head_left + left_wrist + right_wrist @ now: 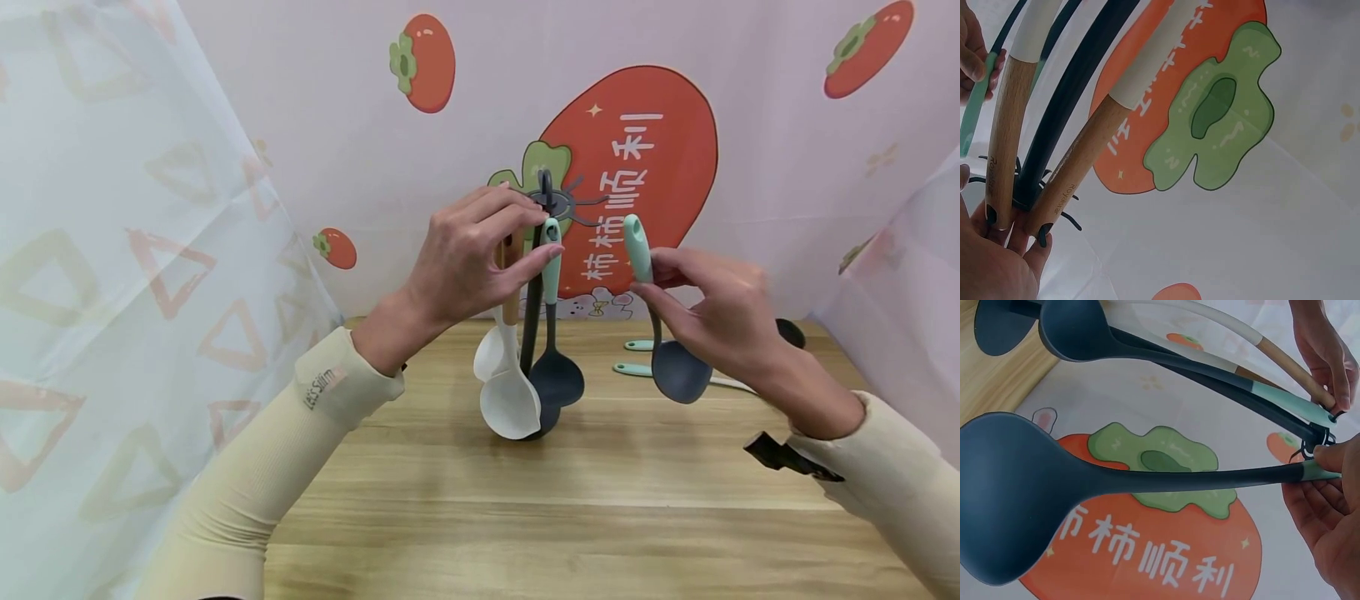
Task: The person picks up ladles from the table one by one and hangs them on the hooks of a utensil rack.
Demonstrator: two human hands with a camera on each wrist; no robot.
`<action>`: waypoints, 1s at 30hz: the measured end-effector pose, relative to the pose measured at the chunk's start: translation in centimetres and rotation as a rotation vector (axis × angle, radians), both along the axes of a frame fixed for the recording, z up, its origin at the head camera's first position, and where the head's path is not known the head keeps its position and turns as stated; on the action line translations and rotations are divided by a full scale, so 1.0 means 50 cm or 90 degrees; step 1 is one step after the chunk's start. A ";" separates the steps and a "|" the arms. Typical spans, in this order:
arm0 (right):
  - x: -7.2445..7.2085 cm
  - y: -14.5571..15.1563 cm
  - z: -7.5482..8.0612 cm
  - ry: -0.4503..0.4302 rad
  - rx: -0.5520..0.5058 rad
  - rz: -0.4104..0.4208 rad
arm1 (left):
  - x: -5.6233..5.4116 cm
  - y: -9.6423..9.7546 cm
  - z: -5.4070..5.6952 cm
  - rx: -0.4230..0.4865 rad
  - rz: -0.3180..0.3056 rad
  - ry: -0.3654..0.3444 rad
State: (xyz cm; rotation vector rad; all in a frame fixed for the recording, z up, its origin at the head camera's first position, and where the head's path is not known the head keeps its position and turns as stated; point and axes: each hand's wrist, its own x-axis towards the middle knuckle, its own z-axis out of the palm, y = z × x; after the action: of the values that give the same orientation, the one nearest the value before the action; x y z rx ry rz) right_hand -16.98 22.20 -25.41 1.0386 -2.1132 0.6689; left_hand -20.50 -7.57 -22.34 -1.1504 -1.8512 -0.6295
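My right hand (723, 312) pinches the mint handle of a dark grey ladle (681, 372), held up right of a dark utensil rack (533, 321). The same ladle (1016, 494) fills the left side of the right wrist view, bowl away from the hand. At the rack's top, my left hand (472, 254) has its fingers around the hooks, thumb across a hanging mint-handled ladle (557, 379). Two white utensils with wooden handles hang there too, one a white ladle (510, 404). In the left wrist view, fingertips of my left hand (997, 269) touch the wooden handles' ends (1047, 215).
Two mint-handled utensils (633, 368) lie on the wooden table (570, 517) at the back right, partly behind my right arm. A dark rounded piece (790, 333) shows beyond that arm. A persimmon-printed cloth (337, 108) stands behind, with printed sheets at both sides.
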 end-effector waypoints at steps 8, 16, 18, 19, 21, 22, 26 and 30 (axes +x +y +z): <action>-0.008 -0.014 0.001 0.021 -0.011 0.016 | -0.002 -0.001 -0.001 0.002 0.001 0.002; -0.016 -0.024 -0.002 0.023 -0.007 0.033 | -0.003 -0.001 -0.001 0.002 -0.006 0.003; -0.018 -0.027 -0.002 0.017 -0.007 0.038 | -0.003 -0.001 -0.002 0.002 -0.008 0.004; -0.018 -0.029 -0.002 0.016 -0.005 0.039 | -0.003 -0.001 -0.002 0.002 -0.009 0.004; -0.020 -0.031 -0.002 0.012 -0.003 0.043 | -0.003 -0.001 -0.002 0.003 -0.008 0.005; -0.020 -0.032 -0.002 0.013 -0.003 0.045 | -0.003 -0.001 -0.002 0.003 -0.008 0.005; -0.023 -0.036 -0.001 0.012 -0.004 0.048 | -0.002 -0.001 -0.002 0.003 -0.004 0.004; -0.026 -0.041 0.001 0.011 -0.002 0.041 | -0.002 -0.002 -0.002 0.002 -0.002 0.003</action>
State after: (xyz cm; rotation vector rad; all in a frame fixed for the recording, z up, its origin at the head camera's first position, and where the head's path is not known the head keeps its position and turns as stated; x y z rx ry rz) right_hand -18.26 20.17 -25.36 1.1104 -2.0716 0.6912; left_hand -20.58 -7.65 -22.43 -1.1516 -1.8432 -0.6308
